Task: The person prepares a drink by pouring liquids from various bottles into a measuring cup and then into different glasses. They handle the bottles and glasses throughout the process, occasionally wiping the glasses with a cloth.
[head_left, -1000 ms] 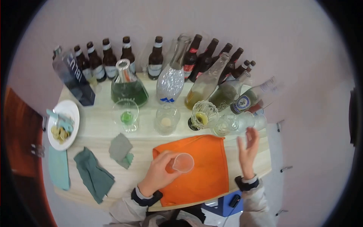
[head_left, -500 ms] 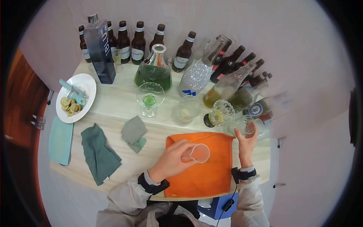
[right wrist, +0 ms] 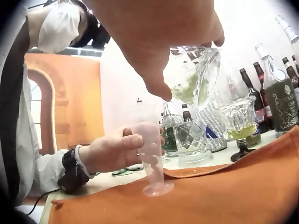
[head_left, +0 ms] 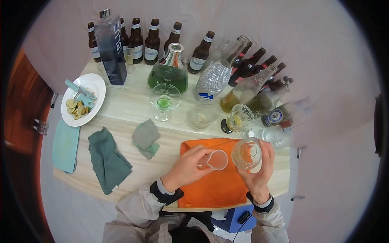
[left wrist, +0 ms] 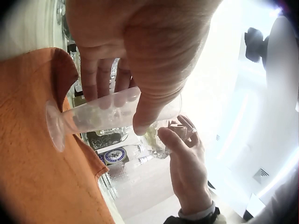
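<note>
My left hand [head_left: 187, 168] grips a clear conical measuring cup [head_left: 218, 160] around its upper part. Its round foot [left wrist: 55, 126] is at the orange cloth [head_left: 214, 190] in the left wrist view. To the right, my right hand [head_left: 260, 172] holds a cut glass [head_left: 246, 154] above the cloth's right side. That glass looks tilted in the right wrist view, with pale yellow-green liquid [right wrist: 189, 88] in it. The measuring cup looks empty, and the two vessels are apart.
Behind the cloth stand a stemmed glass [head_left: 240, 118], a tumbler [head_left: 202, 115] and a green-filled decanter [head_left: 168, 77]. Bottles line the back. Leftward lie a plate of lime pieces [head_left: 99, 87], a dark green cloth [head_left: 108, 160] and a grey cloth [head_left: 146, 135].
My right hand has taken hold of the cut glass and brought it from the back right toward the measuring cup. My left hand still grips the cup. The head view has shifted.
</note>
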Motion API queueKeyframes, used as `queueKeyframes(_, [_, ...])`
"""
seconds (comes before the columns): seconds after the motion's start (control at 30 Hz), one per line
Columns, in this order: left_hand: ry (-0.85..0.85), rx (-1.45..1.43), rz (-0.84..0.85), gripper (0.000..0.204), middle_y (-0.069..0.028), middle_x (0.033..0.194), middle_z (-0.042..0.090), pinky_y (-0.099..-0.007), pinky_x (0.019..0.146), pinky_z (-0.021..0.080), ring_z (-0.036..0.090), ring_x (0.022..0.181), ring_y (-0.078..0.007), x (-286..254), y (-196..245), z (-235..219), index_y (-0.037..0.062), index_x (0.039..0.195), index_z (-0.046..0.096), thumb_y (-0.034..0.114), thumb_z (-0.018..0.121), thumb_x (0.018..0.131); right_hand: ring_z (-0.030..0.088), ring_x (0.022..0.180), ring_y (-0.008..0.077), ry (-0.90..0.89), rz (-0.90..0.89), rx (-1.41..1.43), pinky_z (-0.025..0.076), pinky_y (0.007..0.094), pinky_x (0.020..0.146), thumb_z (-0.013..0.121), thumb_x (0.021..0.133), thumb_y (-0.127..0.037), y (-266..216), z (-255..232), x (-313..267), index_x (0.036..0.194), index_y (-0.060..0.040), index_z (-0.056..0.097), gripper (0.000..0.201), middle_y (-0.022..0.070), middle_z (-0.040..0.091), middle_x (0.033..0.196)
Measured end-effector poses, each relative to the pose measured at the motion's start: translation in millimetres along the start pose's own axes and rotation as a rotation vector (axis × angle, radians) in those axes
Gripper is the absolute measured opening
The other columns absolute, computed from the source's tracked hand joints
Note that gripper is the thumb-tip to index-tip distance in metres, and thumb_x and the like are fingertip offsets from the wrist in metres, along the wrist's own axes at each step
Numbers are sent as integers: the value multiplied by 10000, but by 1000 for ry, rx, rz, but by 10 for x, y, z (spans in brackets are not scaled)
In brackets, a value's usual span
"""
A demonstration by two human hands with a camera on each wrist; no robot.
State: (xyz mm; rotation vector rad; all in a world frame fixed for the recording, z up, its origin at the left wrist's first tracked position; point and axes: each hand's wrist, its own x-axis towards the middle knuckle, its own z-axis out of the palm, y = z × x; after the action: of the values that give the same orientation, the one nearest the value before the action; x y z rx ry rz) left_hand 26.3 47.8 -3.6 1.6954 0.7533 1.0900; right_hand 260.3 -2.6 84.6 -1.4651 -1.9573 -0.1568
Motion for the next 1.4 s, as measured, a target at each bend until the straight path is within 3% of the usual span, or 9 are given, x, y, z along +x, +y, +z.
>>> queueKeyframes(0.03, [-9, -14, -5, 466, -113, 1125, 653, -381, 828, 557, 669, 1011, -319, 0, -2, -1, 51, 1235, 630, 74, 836, 818, 569, 1245, 420, -3, -4, 2, 395, 531, 1147, 922, 570, -45, -16, 10, 16, 1433, -12, 535, 946, 196, 579, 1354])
queueKeyframes(0.1, [-1, -20, -3, 463, -113, 1124, 652, -380, 828, 556, 668, 1012, -319, 2, -3, 5, 51, 1233, 631, 75, 834, 818, 569, 1246, 416, -33, -92, -38, 353, 609, 1151, 937, 588, -70, -40, 29, 47, 1436, -18, 538, 938, 195, 579, 1350])
queueKeyframes(0.4, [-1, -9, -3, 466, -117, 1146, 650, -397, 880, 546, 661, 1050, -331, -6, -21, 17, 46, 1230, 629, 82, 826, 809, 548, 1284, 411, -100, -186, -177, 293, 665, 1183, 953, 619, -119, -109, 6, 80, 1436, -44, 539, 919, 195, 545, 1395])
queueKeyframes(0.83, [-23, -47, -23, 481, -113, 1167, 638, -406, 901, 544, 645, 1079, -335, -8, -36, 26, 44, 1251, 615, 87, 814, 816, 522, 1325, 420, -120, -301, -316, 292, 649, 1195, 889, 711, -69, -126, -13, 94, 1410, -71, 573, 767, 203, 523, 1427])
queueKeyframes(0.9, [-23, -48, -28, 482, -113, 1160, 637, -407, 901, 544, 645, 1076, -336, -10, -50, 35, 44, 1252, 615, 88, 816, 815, 538, 1309, 406, -109, -310, -323, 287, 613, 1207, 799, 743, -45, -155, -20, 106, 1368, -90, 641, 646, 192, 563, 1396])
queueKeyframes(1.03, [-3, -12, 2, 488, -116, 1142, 636, -407, 890, 544, 649, 1054, -337, -7, -37, 24, 41, 1249, 618, 86, 825, 809, 540, 1309, 398, -122, -332, -344, 286, 607, 1210, 778, 762, -35, -183, -40, 121, 1343, -99, 665, 596, 185, 564, 1403])
queueKeyframes(1.33, [5, -13, 17, 507, -129, 1142, 643, -405, 851, 551, 657, 1030, -343, -5, -36, 22, 37, 1248, 624, 58, 836, 787, 557, 1298, 325, -165, -435, -464, 265, 572, 1236, 712, 849, -93, -244, -86, 162, 1347, -179, 684, 506, 119, 611, 1356])
queueKeyframes(1.4, [12, -16, 28, 508, -130, 1140, 642, -403, 849, 551, 658, 1025, -343, -3, -58, 39, 37, 1248, 625, 55, 836, 786, 567, 1293, 283, -206, -495, -534, 251, 569, 1247, 724, 859, -118, -284, -113, 173, 1362, -234, 681, 518, 85, 613, 1352])
